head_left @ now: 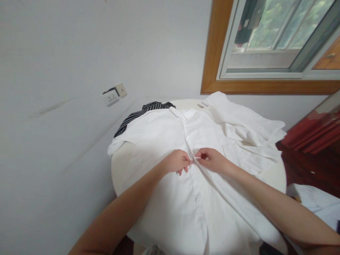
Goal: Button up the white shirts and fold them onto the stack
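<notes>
A white button-up shirt (159, 134) lies spread front side up, its collar pointing away from me toward the wall. My left hand (177, 161) pinches one edge of its front opening about halfway down. Close beside it, my right hand (212, 160) pinches the facing edge and lifts it a little. Between the fingertips, any button is too small to make out. Below the hands the two front panels lie apart, and a white button (197, 200) shows on the left panel. Above them the front edges run together up to the collar (183, 112).
Under the shirt stands a round white table (119, 173) against the wall. Black-and-white striped cloth (132, 118) lies at its back left, more white cloth (247, 120) at its right. A wall socket (111, 97), a wood-framed window (216, 86) and red fabric (316, 131) surround it.
</notes>
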{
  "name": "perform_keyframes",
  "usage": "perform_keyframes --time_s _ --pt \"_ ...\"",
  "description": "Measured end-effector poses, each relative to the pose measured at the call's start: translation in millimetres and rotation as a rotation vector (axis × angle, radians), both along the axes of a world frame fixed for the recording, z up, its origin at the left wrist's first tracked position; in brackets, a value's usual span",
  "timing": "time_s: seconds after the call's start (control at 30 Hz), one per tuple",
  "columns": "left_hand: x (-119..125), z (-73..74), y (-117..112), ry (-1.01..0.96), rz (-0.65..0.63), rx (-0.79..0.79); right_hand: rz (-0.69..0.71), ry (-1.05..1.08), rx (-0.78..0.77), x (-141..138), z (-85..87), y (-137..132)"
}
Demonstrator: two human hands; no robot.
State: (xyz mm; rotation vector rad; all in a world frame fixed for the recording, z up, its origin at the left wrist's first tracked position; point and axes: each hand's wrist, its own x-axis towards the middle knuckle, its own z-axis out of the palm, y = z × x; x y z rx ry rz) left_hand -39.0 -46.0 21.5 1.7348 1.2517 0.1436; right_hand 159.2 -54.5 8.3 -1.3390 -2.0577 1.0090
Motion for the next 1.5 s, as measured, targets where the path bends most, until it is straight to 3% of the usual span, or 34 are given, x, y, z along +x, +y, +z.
perform_keyframes --time_s 0.1,0.27,0.43,0.67,1.0,1.3,1.5 --pt "-2 -0.8 5 -0.054 -0.001 -0.085 -0.036 0.110 -0.099 -2 1.9 -2" --pt "-4 -1.5 8 -0.115 0.032 -0.178 -0.080 0.277 -0.394 -8 3.7 -7" --pt "-3 2.1 7 -0.150 0.041 -0.194 -0.121 0.320 -0.531 -9 7.5 -8" --pt "-6 4.2 10 -0.171 0.003 -0.249 -0.156 0.261 -0.528 -9 15.4 -9" --pt "-10 1.4 11 -0.189 -0.011 -0.291 -0.091 0.390 -0.485 -8 3.2 -7" --pt "-7 5.6 6 -0.204 0.034 -0.342 0.002 0.380 -0.613 1 6.6 0" --pt "-10 12.3 5 -0.177 -0.037 -0.335 -0.065 0.307 -0.550 -7 1.5 0"
